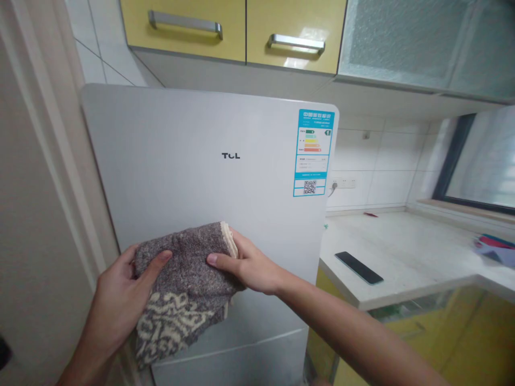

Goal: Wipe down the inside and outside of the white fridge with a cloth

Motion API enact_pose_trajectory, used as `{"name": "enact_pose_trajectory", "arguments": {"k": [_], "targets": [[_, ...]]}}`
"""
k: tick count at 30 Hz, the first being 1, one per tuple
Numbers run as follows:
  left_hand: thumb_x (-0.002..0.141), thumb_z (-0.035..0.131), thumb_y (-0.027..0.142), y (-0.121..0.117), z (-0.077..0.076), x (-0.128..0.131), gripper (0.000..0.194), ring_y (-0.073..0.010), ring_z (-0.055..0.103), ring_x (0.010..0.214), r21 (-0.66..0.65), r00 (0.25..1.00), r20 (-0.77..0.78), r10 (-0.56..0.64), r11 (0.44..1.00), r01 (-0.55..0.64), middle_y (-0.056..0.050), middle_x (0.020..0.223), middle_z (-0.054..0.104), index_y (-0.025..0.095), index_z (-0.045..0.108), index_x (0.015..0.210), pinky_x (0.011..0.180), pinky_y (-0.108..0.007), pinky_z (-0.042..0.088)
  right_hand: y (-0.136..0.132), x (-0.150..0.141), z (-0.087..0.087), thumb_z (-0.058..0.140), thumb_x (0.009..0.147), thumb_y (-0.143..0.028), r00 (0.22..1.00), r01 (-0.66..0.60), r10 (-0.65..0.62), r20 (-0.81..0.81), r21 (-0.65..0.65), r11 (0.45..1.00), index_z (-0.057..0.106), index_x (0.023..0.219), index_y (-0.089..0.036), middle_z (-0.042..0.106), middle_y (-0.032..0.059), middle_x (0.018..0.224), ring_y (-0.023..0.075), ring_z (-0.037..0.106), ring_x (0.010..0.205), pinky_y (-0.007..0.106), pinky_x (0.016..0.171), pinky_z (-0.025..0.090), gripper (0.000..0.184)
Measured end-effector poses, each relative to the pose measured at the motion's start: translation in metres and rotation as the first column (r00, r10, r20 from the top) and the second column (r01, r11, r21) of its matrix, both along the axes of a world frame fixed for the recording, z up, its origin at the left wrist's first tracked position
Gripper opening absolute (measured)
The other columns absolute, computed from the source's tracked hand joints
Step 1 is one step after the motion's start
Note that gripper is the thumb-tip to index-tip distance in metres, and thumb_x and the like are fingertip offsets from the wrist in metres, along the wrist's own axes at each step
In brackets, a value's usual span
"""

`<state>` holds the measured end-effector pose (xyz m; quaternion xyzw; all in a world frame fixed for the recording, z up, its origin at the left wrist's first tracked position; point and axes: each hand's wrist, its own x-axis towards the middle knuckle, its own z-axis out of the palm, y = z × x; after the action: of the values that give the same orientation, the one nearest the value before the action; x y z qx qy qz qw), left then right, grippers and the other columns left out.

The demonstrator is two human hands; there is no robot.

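Note:
A folded grey-brown cloth (187, 260) with a cream edge and a cream raised pattern is held up in front of a pale grey fridge door (169, 161). My left hand (124, 292) grips its left side, thumb on the near face and fingers behind. On the cloth's right end, my right hand (245, 262) pinches the layers the same way, its fingers mostly hidden behind. One lower corner of the cloth hangs down below my hands. Whether the cloth touches the door, I cannot tell.
Yellow wall cabinets (225, 40) with metal handles run above the fridge. To the right, a white counter (386, 236) carries a dark phone (359, 267) and a colourful item (497, 249) at the far right. An energy label (314, 153) is stuck on the door. A wall (36, 214) stands close on the left.

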<state>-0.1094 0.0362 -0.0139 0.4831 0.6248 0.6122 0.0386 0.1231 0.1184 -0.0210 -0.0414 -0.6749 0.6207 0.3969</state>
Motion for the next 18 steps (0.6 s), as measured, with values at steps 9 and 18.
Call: {"name": "enact_pose_trajectory", "arguments": {"k": [9, 18], "targets": [[0.091, 0.079, 0.049, -0.004, -0.026, 0.016, 0.065, -0.0333, 0.07, 0.122, 0.471, 0.833, -0.41, 0.37, 0.868, -0.153, -0.014, 0.136, 0.072, 0.023, 0.059, 0.148, 0.116, -0.057, 0.053, 0.007, -0.003, -0.011, 0.086, 0.085, -0.056, 0.967, 0.247, -0.248, -0.055, -0.023, 0.969, 0.062, 0.117, -0.022, 0.07, 0.0019, 0.112, 0.0207, 0.067, 0.107, 0.033, 0.098, 0.055, 0.052], [0.087, 0.084, 0.054, 0.001, -0.082, 0.079, 0.122, -0.0477, 0.032, 0.162, 0.399, 0.502, -0.789, 0.354, 0.917, -0.02, -0.026, 0.179, 0.022, 0.018, 0.009, 0.175, 0.123, -0.065, 0.045, -0.013, -0.007, 0.017, 0.084, 0.085, -0.053, 0.974, 0.228, -0.227, -0.023, 0.043, 0.973, 0.065, 0.107, -0.022, 0.065, -0.0006, 0.101, 0.017, 0.059, 0.093, 0.028, 0.082, 0.05, 0.042]]}}
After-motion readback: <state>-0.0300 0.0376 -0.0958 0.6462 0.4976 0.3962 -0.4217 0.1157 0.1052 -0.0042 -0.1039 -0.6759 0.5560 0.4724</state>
